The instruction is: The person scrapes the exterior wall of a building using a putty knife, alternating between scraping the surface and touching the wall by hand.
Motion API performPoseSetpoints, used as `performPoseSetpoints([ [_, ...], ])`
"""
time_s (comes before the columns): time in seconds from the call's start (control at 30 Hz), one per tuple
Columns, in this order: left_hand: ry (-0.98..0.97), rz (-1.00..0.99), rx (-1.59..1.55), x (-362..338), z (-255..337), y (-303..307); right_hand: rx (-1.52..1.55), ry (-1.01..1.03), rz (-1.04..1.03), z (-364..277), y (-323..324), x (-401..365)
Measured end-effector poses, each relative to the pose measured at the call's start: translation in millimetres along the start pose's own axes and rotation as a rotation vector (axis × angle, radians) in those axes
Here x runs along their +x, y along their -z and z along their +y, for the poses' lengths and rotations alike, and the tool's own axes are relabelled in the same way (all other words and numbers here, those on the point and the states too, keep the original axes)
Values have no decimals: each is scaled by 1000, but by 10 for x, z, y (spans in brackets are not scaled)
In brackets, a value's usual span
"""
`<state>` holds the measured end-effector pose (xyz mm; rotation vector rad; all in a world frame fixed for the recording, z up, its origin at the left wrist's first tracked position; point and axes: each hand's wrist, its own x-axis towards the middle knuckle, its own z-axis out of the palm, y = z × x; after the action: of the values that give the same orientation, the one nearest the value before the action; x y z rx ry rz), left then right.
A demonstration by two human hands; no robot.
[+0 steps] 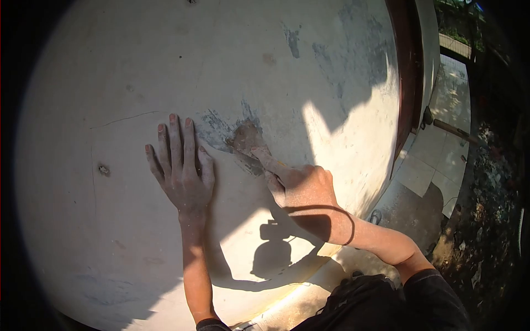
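Observation:
My left hand (182,176) lies flat on a pale wall (132,66), fingers stretched upward and coated with dust. To its right, my right hand (303,185) is closed around a putty knife (245,154), index finger extended along it toward the blade. The handle is mostly hidden in my grip. The blade rests against the wall at a rough grey-brown patch (248,132), where the surface coat is worn away. Dark scraped marks spread around this patch. A thin crack runs across the wall above my left hand.
A dark brown frame (407,71) edges the wall at the right. Beyond it lie floor tiles (414,171) and a tool with a long wooden handle (455,131). Debris-strewn ground (486,198) borders the tiles. Shadows of my head and arms fall across the lower wall.

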<state>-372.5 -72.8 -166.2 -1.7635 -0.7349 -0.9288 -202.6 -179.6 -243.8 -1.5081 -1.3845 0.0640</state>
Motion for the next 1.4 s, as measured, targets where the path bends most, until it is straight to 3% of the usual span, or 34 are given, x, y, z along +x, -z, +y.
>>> performPoseSetpoints([
  [0.2,-8,13,17,11,-10,57,-31,87,-63,379,-230,-217],
  [0.37,1,-11,42,22,45,23,-70,268,200,248,-200,104],
  [0.6,-14,-17,34,21,27,41,-25,112,58,519,-376,-110],
  [0.67,-29,-30,35,25,39,47,75,90,54,261,-185,146],
  [0.73,-37,-40,34,15,31,49,-77,276,225,123,-100,345],
  [0.77,-32,-34,34,20,24,44,-75,274,224,149,-132,296],
  [0.87,-21,-44,20,-8,19,45,-57,272,166,299,-242,4],
  [0.93,-11,-29,33,3,24,26,-92,79,-62,356,-269,-132],
  [1.0,-20,-39,36,2,27,23,-25,79,-5,197,-198,37],
  [1.1,-33,-20,33,-13,26,37,-149,418,378,37,-88,253],
  [1.2,-34,-21,25,-13,-7,40,-116,331,262,212,-294,25],
  [1.23,-33,-28,19,-24,-8,45,-98,136,56,109,-135,-95],
  [1.4,-33,-18,34,-57,6,29,-164,306,315,6,-221,234],
])
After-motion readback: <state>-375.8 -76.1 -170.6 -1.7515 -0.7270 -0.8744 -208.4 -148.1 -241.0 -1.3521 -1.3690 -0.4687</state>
